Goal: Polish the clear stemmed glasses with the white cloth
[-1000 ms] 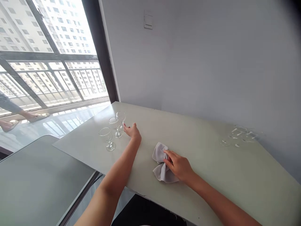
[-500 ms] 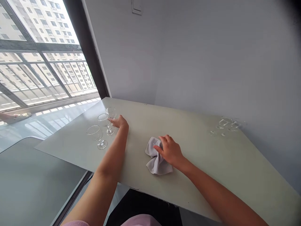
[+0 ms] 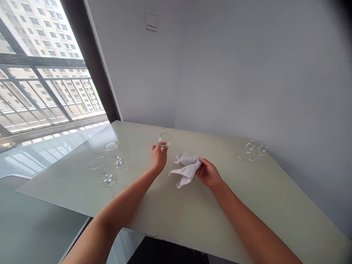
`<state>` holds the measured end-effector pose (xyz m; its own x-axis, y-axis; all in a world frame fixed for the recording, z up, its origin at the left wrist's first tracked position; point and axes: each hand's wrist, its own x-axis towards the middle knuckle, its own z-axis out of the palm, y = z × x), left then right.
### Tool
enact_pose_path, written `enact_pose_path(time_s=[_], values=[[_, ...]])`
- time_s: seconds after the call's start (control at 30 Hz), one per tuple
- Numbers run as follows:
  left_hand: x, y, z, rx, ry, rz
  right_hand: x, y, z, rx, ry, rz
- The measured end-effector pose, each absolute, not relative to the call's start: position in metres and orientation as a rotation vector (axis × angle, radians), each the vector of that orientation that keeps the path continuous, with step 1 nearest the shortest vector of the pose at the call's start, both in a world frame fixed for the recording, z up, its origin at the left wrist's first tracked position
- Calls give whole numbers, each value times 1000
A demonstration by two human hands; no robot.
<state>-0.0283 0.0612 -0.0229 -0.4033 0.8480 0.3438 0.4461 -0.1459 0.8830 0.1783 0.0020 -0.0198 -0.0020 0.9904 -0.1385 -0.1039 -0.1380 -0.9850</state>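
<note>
Hands (image 3: 159, 157) (image 3: 209, 173), apart, grip glass (image 3: 166, 138) (left) and cloth (image 3: 189, 171) (right), well inside table's near edge (image 3: 176, 242).

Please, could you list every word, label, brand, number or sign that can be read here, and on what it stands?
There are none: no readable text shows on the glass in the left hand, the cloth in the right hand, the table or the wall switch.

There are two hands (image 3: 209, 173), one cloth (image 3: 189, 170), one wall switch (image 3: 151, 21) and three clearly separate stemmed glasses (image 3: 100, 168). The clear glassware (image 3: 254, 147) on the right overlaps too faintly for a sure count: two pieces, perhaps three.
</note>
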Motion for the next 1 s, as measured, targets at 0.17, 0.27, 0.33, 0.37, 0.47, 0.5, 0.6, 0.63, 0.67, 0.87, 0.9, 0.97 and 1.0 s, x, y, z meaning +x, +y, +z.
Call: enact_pose_path(time_s=[0.17,0.27,0.33,0.37,0.47,0.5,0.6,0.63,0.67,0.87,0.9,0.97,1.0], values=[[-4,36,-27,1997,1608,1250,210,-17,-11,-1092,-895,1083],[-1,31,-37,2111,1634,1131,221,-33,2,-1042,-978,851],[0,28,-41,2167,1651,1074,221,-41,12,-1059,-1000,741],[0,27,-42,2200,1649,1058,217,-44,17,-1092,-1007,682],[2,22,-43,2334,1579,1040,195,-51,27,-1232,-1123,572],[3,21,-43,2389,1541,1031,185,-52,28,-1265,-1222,583],[1,18,-42,2505,1479,1014,160,-54,30,-1326,-1579,588],[0,18,-41,2523,1479,1017,156,-54,30,-1354,-1667,548],[-1,18,-40,2537,1484,1021,154,-54,29,-1386,-1731,503],[-5,16,-35,2685,1369,1016,170,-50,23,-1258,-1750,1062],[-5,15,-34,2711,1326,1019,172,-49,21,-1205,-1676,1222],[-3,13,-32,2765,1233,1011,173,-49,15,-1130,-1507,1467],[-3,11,-31,2790,1187,992,172,-49,11,-1107,-1421,1539]])
